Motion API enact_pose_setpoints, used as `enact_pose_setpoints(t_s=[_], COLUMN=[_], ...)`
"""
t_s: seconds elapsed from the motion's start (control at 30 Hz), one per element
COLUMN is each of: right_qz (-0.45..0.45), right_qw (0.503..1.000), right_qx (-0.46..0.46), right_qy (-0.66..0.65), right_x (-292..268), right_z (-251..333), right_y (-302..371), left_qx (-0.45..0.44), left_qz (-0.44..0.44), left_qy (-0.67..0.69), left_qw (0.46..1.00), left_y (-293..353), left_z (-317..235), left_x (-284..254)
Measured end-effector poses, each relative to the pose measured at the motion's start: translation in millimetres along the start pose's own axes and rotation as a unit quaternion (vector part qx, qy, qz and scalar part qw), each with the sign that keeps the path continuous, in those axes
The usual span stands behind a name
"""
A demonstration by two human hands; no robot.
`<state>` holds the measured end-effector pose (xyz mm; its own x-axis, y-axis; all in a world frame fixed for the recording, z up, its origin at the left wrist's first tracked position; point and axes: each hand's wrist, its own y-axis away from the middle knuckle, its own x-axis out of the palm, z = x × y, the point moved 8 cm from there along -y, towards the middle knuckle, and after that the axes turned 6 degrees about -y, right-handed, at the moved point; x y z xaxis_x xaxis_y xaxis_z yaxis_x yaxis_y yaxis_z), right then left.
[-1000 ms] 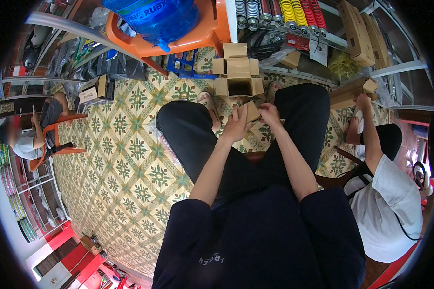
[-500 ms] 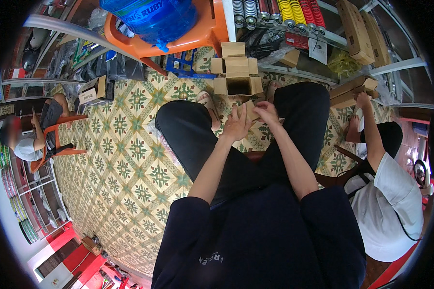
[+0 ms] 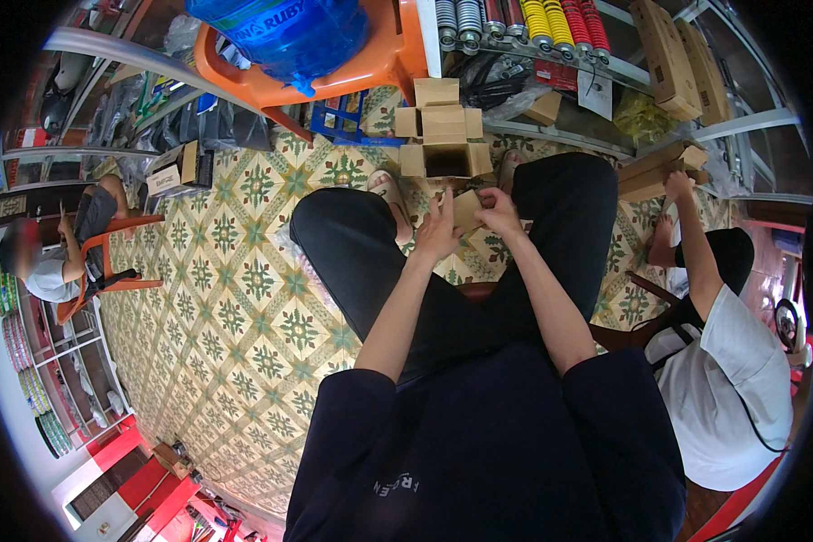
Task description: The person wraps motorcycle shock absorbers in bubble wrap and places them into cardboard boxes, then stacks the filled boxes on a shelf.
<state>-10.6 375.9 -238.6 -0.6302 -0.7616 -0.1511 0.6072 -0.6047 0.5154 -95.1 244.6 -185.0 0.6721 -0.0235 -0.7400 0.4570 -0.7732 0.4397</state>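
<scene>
While the right hand [image 3: 499, 215] pinches a small box [image 3: 466, 210] at its right edge, the left hand [image 3: 437, 233] stands at the left side, fingers spread. Box location: between the knees [image 3: 339, 221], near an open carton [image 3: 413, 162] on tiled floor [image 3: 262, 289].

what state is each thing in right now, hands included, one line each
Small cardboard box: held by the right hand; open or shut, cannot tell
Right hand: closed on the small box
Left hand: fingers extended, beside the small box
Floor carton: open, flaps spread
Blue jug: resting on the orange chair
Shock absorbers: lined up side by side
</scene>
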Motion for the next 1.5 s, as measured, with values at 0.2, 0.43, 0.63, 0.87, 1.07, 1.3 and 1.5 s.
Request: enact_pose_setpoints(t_s=[0.2, 0.43, 0.63, 0.87, 1.07, 1.3, 1.5], right_qz=[0.009, 0.076, 0.025, 0.001, -0.073, -0.075, -0.085], right_qw=[0.998, 0.943, 0.911, 0.902, 0.915, 0.919, 0.926], right_qx=[-0.01, -0.042, 0.046, 0.112, 0.1, 0.046, 0.124], right_qy=[0.06, 0.32, 0.409, 0.416, 0.384, 0.385, 0.346], right_x=[-1.0, 22.9, 13.1, 5.0, -28.5, -33.0, -36.9], right_z=[13.8, 28.5, 2.8, 26.1, 16.7, 15.3, 30.3], right_y=[9.5, 39.2, 34.9, 36.8, 24.0, 5.9, 14.2], left_qx=[-0.03, -0.016, 0.015, -0.166, -0.262, -0.396, -0.43], left_qz=[0.021, -0.072, -0.059, -0.016, 0.048, -0.006, 0.004], left_qy=[-0.006, 0.173, 0.274, 0.487, 0.408, 0.407, 0.537], left_qw=[0.999, 0.982, 0.96, 0.857, 0.873, 0.823, 0.726], left_y=[-1.1, -14.4, -26.8, -44.6, -51.0, -87.9, -113.7], left_z=[4.4, 22.1, 20.2, 59.7, 68.2, 146.5, 166.0], left_x=[5.5, 9.8, 23.6, 63.9, 112.0, 233.5, 265.9])
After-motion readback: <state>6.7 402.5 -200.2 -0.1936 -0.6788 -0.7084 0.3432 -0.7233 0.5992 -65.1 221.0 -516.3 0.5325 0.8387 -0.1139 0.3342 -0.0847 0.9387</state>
